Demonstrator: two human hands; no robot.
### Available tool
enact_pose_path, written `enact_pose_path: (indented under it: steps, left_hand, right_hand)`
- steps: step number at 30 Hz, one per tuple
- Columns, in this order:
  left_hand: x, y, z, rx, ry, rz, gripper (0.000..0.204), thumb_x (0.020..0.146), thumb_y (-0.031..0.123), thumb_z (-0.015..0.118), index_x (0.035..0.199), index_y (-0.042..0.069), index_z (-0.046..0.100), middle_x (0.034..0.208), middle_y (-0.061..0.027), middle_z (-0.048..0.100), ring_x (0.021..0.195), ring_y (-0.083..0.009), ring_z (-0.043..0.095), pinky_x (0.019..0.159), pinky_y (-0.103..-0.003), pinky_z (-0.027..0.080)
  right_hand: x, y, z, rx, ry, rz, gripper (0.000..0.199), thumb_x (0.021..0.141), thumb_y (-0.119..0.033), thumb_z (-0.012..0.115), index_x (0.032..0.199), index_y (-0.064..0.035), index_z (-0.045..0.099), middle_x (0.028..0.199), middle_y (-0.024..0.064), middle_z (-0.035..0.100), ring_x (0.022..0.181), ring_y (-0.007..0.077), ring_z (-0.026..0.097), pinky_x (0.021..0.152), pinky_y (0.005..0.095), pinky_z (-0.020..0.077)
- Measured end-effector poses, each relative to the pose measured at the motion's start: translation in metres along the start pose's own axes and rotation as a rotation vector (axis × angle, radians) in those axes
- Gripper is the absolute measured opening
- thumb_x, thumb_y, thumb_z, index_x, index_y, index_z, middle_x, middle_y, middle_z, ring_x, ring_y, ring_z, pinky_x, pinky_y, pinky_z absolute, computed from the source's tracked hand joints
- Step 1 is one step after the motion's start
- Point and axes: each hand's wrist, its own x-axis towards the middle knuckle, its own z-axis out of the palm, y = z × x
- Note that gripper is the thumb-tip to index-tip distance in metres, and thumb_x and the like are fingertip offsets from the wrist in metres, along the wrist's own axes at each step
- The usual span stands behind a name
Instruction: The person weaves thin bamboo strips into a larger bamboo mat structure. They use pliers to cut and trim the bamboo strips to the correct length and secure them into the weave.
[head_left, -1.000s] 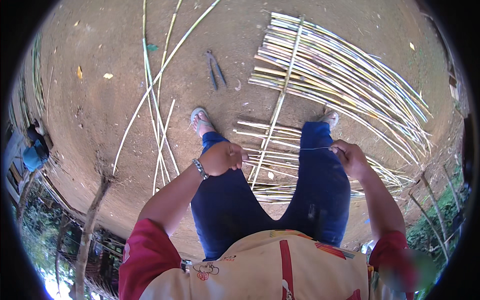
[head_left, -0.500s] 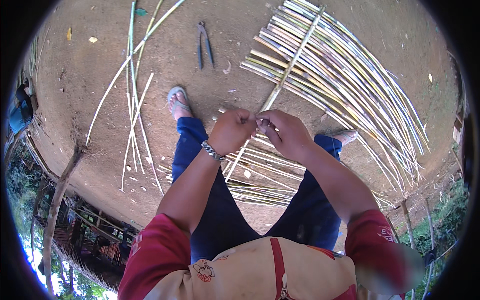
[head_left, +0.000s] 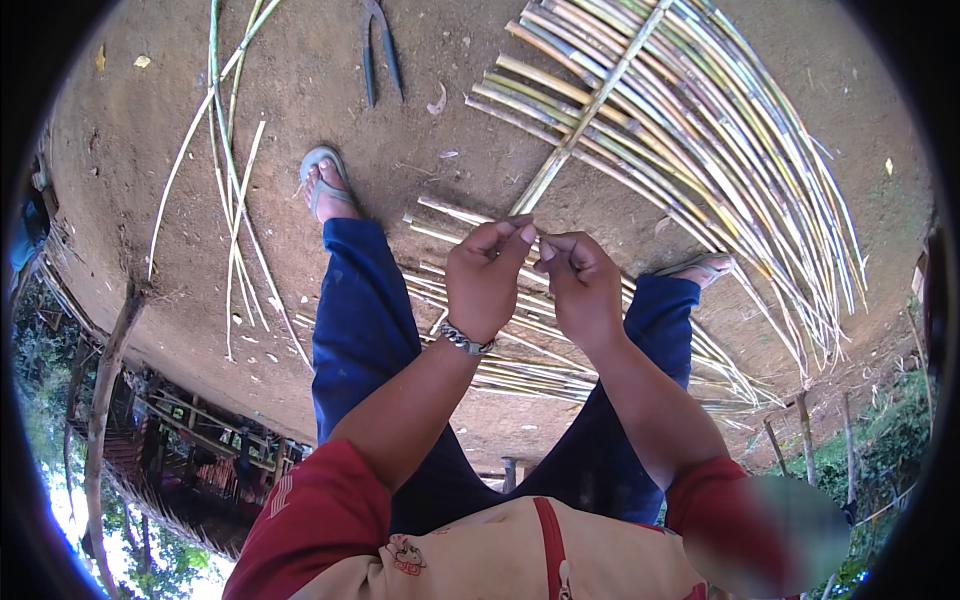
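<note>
My left hand (head_left: 487, 283), with a chain bracelet (head_left: 466, 339) on its wrist, is pinched closed. Close to its right, my right hand (head_left: 582, 295) is closed the same way, thumb against the forefinger. Whatever sits between the fingertips is too small to make out. The hands hover over the near end of a split crosspiece (head_left: 590, 112). That crosspiece runs across a fan of thin canes (head_left: 690, 140) laid side by side on the ground. More loose canes (head_left: 525, 378) lie beneath my hands, between my legs, partly hidden by them.
Pincers (head_left: 384, 58) with dark handles lie on the bare earth ahead. To the left several long thin sticks (head_left: 222, 160) cross one another. My sandalled left foot (head_left: 326, 182) stands beside them; my right foot (head_left: 700, 270) is at the canes' edge. Wooden posts (head_left: 105, 400) rise at the left.
My hands have turned more upright, thumbs now showing, with the fingertips still close together. The view has shifted, so the pincers and canes sit higher in the picture.
</note>
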Motion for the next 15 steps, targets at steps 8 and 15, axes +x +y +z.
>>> enact_pose_path:
  steps: [8,15]
  left_hand:
    - [0.007,-0.022,0.000,-0.142,0.204,-0.060,0.025,0.094,0.010,0.074,0.112,-0.007,0.069,0.088,-0.0057,0.073,0.075,-0.0076,0.064,0.070,-0.022,0.051]
    - [0.023,-0.019,-0.006,-0.045,0.151,-0.003,0.023,0.096,0.011,0.071,0.110,-0.006,0.071,0.086,-0.0054,0.071,0.078,-0.0082,0.062,0.073,-0.023,0.050]
  right_hand:
    - [0.004,0.031,0.021,-0.044,0.122,-0.019,0.016,0.098,-0.016,0.067,0.104,-0.0011,0.069,0.087,0.0116,0.074,0.076,0.0150,0.070,0.070,0.0298,0.0526]
    - [0.032,0.034,0.006,-0.051,-0.040,0.000,0.020,0.101,-0.018,0.062,0.103,0.0015,0.066,0.085,0.0113,0.073,0.074,0.0167,0.069,0.070,0.0297,0.0518]
